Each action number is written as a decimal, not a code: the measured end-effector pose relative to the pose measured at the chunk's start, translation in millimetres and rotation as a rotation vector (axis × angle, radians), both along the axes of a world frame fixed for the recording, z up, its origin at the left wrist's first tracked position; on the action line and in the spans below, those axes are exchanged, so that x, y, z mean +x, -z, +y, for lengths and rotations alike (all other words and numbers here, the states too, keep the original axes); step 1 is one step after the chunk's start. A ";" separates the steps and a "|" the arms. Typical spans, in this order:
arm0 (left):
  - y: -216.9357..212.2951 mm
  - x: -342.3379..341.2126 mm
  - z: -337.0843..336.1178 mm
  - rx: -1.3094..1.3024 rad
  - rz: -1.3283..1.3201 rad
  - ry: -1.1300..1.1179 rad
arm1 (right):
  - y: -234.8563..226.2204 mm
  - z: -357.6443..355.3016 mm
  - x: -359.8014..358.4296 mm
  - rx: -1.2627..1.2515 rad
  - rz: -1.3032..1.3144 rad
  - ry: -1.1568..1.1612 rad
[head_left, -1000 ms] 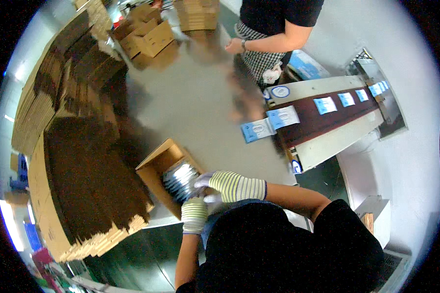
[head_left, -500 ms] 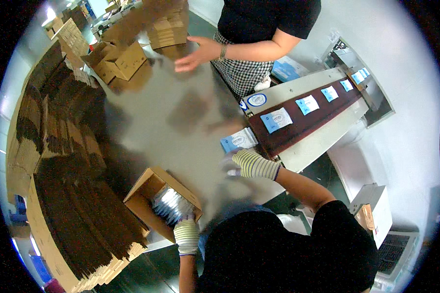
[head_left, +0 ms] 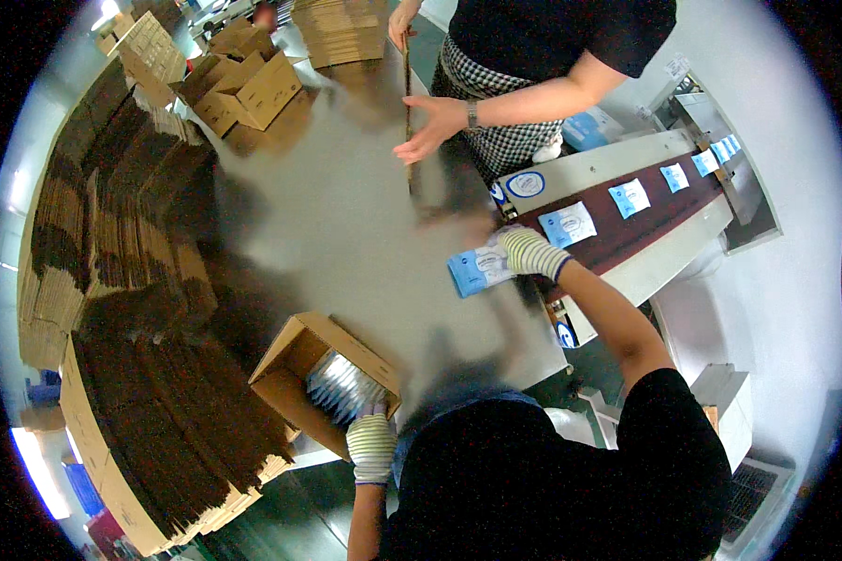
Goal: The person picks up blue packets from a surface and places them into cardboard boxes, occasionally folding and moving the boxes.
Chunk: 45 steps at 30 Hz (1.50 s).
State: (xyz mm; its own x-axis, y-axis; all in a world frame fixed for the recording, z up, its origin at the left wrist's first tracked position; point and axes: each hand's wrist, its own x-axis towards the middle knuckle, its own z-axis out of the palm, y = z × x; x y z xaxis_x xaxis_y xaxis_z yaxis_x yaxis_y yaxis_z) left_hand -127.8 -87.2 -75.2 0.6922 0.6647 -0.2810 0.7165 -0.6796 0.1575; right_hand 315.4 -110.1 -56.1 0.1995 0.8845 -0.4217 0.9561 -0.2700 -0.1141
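My left hand [head_left: 371, 447], in a striped knit glove, has its fingers closed over the near wall of an open cardboard box [head_left: 285, 397]. The box lies tilted, with a row of blue-and-white packets [head_left: 341, 385] standing inside; my fingertips reach beside them. My right hand [head_left: 531, 253], gloved alike, closes on the right end of a blue-and-white packet [head_left: 477, 271] at the belt's end. The thumb on that hand is hidden. Further packets lie spaced along the dark red conveyor belt [head_left: 608, 229], the closest one [head_left: 568, 224] just beyond my right hand.
Across the table [head_left: 346, 234] a co-worker's hands [head_left: 435, 126] hold a flat cardboard sheet [head_left: 408, 117] on edge. Tall stacks of flattened cartons [head_left: 150, 402] line the left side. Open boxes [head_left: 257, 89] stand at the far left. The conveyor frame [head_left: 664, 238] borders the right.
My right hand has moved up and onto the packet at the belt's end. My left hand stays at the box. The co-worker's cardboard has come down to stand on edge. The whole view has shifted.
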 end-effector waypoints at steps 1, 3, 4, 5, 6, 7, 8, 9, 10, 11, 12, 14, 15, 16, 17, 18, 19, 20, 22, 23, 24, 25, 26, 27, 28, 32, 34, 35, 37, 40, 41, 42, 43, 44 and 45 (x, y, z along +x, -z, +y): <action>-0.9 2.1 -0.3 -0.001 0.014 0.005 | 17.5 -5.3 20.4 0.068 -0.133 -0.012; -7.3 3.5 -2.7 0.008 0.002 -0.017 | -6.8 5.8 25.6 0.002 -0.194 0.026; -11.8 5.5 -4.4 0.013 -0.017 -0.023 | -10.5 3.7 34.7 0.058 -0.230 -0.001; -16.9 6.8 -6.5 0.008 0.008 -0.027 | -12.1 1.6 39.5 0.168 -0.283 -0.085; -20.4 7.3 -7.3 0.010 0.009 -0.033 | -13.0 7.6 45.2 0.171 -0.282 -0.090; -23.7 7.9 -8.2 0.003 0.013 -0.025 | -14.6 16.9 52.3 0.097 -0.278 -0.129; -26.3 7.9 -9.0 -0.005 0.019 -0.017 | -18.9 25.7 53.3 0.023 -0.272 -0.169; -27.1 8.2 -9.3 -0.005 0.022 -0.023 | -21.8 32.3 51.5 0.024 -0.268 -0.176; -26.6 8.7 -9.3 -0.012 -0.021 -0.025 | -24.7 38.7 49.2 -0.043 -0.237 -0.196; -29.7 9.7 -10.1 -0.019 -0.063 -0.025 | -28.3 43.7 45.4 -0.111 -0.206 -0.215; -34.0 11.5 -11.6 -0.019 -0.058 -0.031 | -30.7 46.8 43.9 -0.179 -0.174 -0.235; -45.8 17.3 -14.2 -0.008 -0.066 -0.042 | -9.6 54.2 42.1 -0.231 -0.125 -0.238; -51.6 18.4 -14.6 -0.006 -0.057 -0.057 | -2.5 55.7 36.4 -0.297 0.058 -0.042; -59.1 25.9 -15.2 -0.012 -0.054 -0.025 | 45.5 39.5 64.1 -0.266 0.117 -0.019; -67.1 35.8 -14.4 -0.023 -0.056 0.013 | 89.6 18.3 94.6 -0.239 0.170 0.012; -72.4 30.3 -15.1 -0.021 -0.028 -0.036 | 71.5 29.9 60.9 -0.372 0.001 -0.099; -77.1 27.2 -16.2 -0.028 0.033 -0.073 | 48.6 39.9 26.6 -0.406 0.044 -0.079; -82.2 27.8 -18.2 -0.038 0.075 -0.075 | 19.1 31.9 3.4 -0.442 0.075 -0.023; -88.1 30.3 -21.4 0.110 -0.129 -0.056 | -11.4 -3.0 -30.4 -0.275 -0.035 -0.105; -94.6 37.2 -22.3 0.072 -0.061 -0.056 | -15.6 -17.6 -45.4 -0.093 -0.153 -0.193; -102.1 46.4 -21.6 0.034 0.009 -0.050 | -11.9 -36.0 -55.0 0.014 -0.181 -0.231; -101.9 53.0 -23.0 0.026 -0.012 -0.051 | -3.2 -57.0 -64.3 0.119 -0.202 -0.274; -111.4 59.4 -23.3 -0.003 -0.002 -0.012 | 20.7 -84.1 -72.7 0.189 -0.209 -0.273; -110.6 62.6 -27.1 0.022 -0.026 -0.007 | 37.4 -96.9 -77.7 0.261 -0.217 -0.274; -107.5 63.7 -30.9 0.050 -0.050 -0.014 | 18.7 -89.9 -82.2 0.276 -0.208 -0.314; -130.2 66.3 -31.5 -0.005 -0.049 0.038 | -53.5 -72.4 -90.9 -0.232 0.352 0.110; -123.4 67.9 -35.9 -0.021 -0.033 0.026 | -105.4 -55.3 -109.0 0.374 0.686 0.001; -122.7 73.7 -39.8 -0.038 -0.017 0.022 | -126.3 -47.0 -116.5 0.396 0.765 -0.046; -102.5 55.8 -40.3 -0.008 -0.166 0.058 | -192.5 -8.9 -152.9 0.497 0.872 -0.402; -106.1 65.8 -49.4 0.052 -0.105 0.031 | -240.3 33.9 -209.3 0.394 0.796 -0.560; -111.6 67.0 -54.9 0.074 -0.203 -0.048 | -245.0 47.9 -227.3 0.319 0.681 -0.514; -138.8 72.1 -58.5 -0.002 -0.068 0.038 | -246.5 59.4 -237.7 0.274 0.428 -0.506; -145.6 70.9 -60.5 0.025 -0.107 0.052 | -220.8 74.6 -251.9 0.332 0.232 -0.530; -151.4 73.0 -65.0 0.045 -0.147 0.065 | -175.3 88.6 -258.9 0.380 0.035 -0.549; -157.6 76.5 -65.1 0.050 -0.148 0.070 | -123.2 91.9 -254.0 0.486 -0.016 -0.588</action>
